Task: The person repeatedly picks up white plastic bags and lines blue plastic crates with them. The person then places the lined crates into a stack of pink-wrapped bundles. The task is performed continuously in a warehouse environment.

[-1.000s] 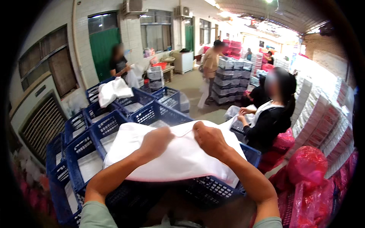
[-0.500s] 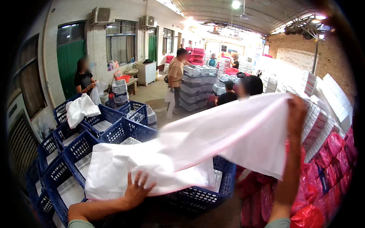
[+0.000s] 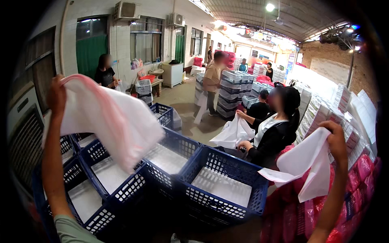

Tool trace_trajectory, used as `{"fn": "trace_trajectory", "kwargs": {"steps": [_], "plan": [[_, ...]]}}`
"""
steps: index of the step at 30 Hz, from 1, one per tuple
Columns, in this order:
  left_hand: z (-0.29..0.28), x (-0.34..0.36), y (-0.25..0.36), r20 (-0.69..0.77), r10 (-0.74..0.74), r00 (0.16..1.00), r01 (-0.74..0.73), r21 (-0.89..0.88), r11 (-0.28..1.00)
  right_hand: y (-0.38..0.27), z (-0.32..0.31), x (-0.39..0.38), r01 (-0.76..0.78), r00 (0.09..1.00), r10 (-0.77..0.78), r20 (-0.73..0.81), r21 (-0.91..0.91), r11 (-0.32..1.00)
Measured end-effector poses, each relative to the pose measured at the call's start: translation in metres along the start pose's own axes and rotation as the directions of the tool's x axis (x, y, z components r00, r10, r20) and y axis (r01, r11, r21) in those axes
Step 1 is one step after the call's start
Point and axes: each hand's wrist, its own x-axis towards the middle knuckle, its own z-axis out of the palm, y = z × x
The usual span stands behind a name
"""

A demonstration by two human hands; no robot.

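My left hand (image 3: 57,93) is raised at the left, closed on the top of a white bag (image 3: 105,113) with a pink stripe, which billows blurred over the crates. My right hand (image 3: 334,131) is raised at the right, gripping another white piece (image 3: 304,174) that hangs in loose folds. Below them stand several blue perforated crates (image 3: 257,204) with flat white packs (image 3: 221,186) at the bottom.
A co-worker (image 3: 273,135) at right front holds white bags (image 3: 235,133); others (image 3: 214,81) stand farther back near stacked bins (image 3: 231,97). Pink plastic bundles (image 3: 360,182) and white stacked packs (image 3: 316,117) line the right side. A concrete floor (image 3: 186,123) runs through the middle.
My left hand has risen from lying spread on the cloth to gripping it high at the left. My right hand has moved outward and down. The front crates are now uncovered.
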Motion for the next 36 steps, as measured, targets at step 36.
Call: {"fn": "trace_trajectory", "kwargs": {"steps": [36], "plan": [[-0.142,-0.080,0.414,-0.114,0.054,0.992,-0.123,-0.966,0.227,-0.172,0.144,0.075,-0.482,0.774,0.097,0.626,0.483,0.731]]}}
